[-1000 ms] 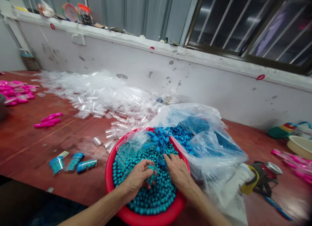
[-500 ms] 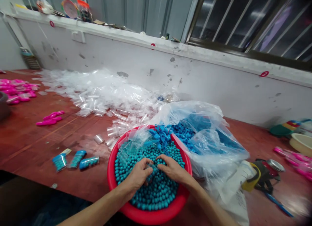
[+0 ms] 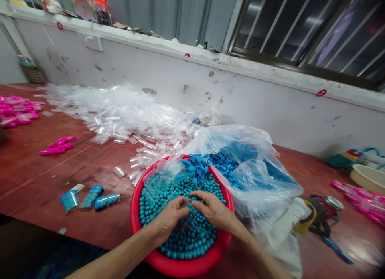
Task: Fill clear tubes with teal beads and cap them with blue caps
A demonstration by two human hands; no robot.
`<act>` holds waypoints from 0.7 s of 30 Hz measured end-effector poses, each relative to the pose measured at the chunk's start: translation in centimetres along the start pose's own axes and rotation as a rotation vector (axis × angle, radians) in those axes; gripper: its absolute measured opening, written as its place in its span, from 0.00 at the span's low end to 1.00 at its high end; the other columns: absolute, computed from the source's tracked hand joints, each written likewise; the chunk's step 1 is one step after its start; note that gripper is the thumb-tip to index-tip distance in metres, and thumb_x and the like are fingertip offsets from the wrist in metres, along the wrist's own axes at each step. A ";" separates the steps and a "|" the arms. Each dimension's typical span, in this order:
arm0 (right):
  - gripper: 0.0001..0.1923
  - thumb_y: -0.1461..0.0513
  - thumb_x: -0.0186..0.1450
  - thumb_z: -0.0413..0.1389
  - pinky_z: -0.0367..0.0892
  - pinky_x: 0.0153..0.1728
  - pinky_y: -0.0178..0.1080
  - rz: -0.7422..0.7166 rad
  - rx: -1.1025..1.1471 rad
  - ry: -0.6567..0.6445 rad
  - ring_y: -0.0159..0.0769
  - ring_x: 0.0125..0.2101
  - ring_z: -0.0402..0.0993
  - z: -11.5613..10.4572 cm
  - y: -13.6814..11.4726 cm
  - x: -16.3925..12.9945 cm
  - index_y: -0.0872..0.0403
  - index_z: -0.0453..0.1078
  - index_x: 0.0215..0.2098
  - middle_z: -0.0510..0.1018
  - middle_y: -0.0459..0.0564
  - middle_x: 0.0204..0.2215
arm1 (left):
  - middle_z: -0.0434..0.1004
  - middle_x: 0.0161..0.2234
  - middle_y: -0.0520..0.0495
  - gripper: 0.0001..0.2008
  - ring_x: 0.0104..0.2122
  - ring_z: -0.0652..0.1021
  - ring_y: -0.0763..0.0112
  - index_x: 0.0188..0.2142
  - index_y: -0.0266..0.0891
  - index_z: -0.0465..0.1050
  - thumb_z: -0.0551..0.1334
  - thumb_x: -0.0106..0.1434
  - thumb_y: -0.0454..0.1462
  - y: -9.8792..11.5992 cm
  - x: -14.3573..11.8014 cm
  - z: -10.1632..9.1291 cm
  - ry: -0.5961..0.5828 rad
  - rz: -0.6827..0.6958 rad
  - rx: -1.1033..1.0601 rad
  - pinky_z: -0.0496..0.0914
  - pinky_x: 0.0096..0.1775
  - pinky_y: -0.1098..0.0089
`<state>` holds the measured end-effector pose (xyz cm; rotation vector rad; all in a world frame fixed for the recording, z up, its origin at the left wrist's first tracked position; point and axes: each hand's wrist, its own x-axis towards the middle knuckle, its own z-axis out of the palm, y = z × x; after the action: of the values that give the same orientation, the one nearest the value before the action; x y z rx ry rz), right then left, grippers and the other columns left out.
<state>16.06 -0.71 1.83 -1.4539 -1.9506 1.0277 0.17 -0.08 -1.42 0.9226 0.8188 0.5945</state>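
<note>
Hands met over the red basin [image 3: 136, 227] in the head view, the only view. The left hand [image 3: 168, 219] lay curled on the teal beads [image 3: 192, 239], its fingers bent round a small clear bag [image 3: 187, 219] that held a few beads; how firmly it gripped I could not tell, since the bag showed only as a blur between the two hands. The right hand [image 3: 214, 211] had closed in from the side: a second earlier it lay flat and spread on the beads, apart from the left, and by now its fingertips touched the bag's mouth, pinched together rather than open. That shift read as scooping giving way to work on the bag itself. Whether the right hand gripped the bag or only touched it I could not tell.

Empty little bags [image 3: 164, 178] rested on the beads at the basin's far edge, beside a clump of blue clips [image 3: 198, 166]. A large plastic sack [image 3: 255, 170] of blue parts leaned against the basin's right side. On the table [image 3: 45, 178] to the left lay three filled packets [image 3: 90, 197], close together, and further off some pink pieces [image 3: 57, 146]. A heap of clear bags [image 3: 120, 110] spread along the wall.
</note>
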 end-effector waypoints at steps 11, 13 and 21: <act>0.11 0.64 0.62 0.45 0.60 0.32 0.31 0.032 -0.151 -0.024 0.31 0.30 0.67 0.5 0.9 -1.8 0.54 0.69 0.31 0.73 0.45 0.27 | 0.72 0.28 0.50 0.16 0.22 0.75 0.73 0.40 0.40 0.58 0.60 0.54 0.39 0.4 -0.3 -0.3 -0.186 0.011 -0.310 0.61 0.19 0.78; 0.09 0.64 0.60 0.48 0.59 0.36 0.33 -0.013 -0.300 -0.159 0.33 0.34 0.68 1.1 0.6 -3.0 0.53 0.70 0.33 0.74 0.46 0.32 | 0.73 0.28 0.48 0.15 0.23 0.75 0.72 0.41 0.40 0.58 0.60 0.55 0.38 0.7 -0.5 -0.3 -0.200 0.032 -0.360 0.62 0.20 0.77; 0.16 0.67 0.62 0.44 0.59 0.34 0.32 0.077 -0.660 0.078 0.34 0.36 0.69 -3.1 0.9 -3.0 0.50 0.69 0.42 0.74 0.48 0.35 | 0.72 0.25 0.51 0.14 0.19 0.73 0.75 0.38 0.39 0.59 0.61 0.54 0.40 1.5 -0.5 -0.2 0.001 0.065 -0.317 0.59 0.17 0.79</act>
<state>19.87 -2.55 3.13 -1.8773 -2.3055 0.3404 -0.46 0.40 0.03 0.6602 0.6727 0.7572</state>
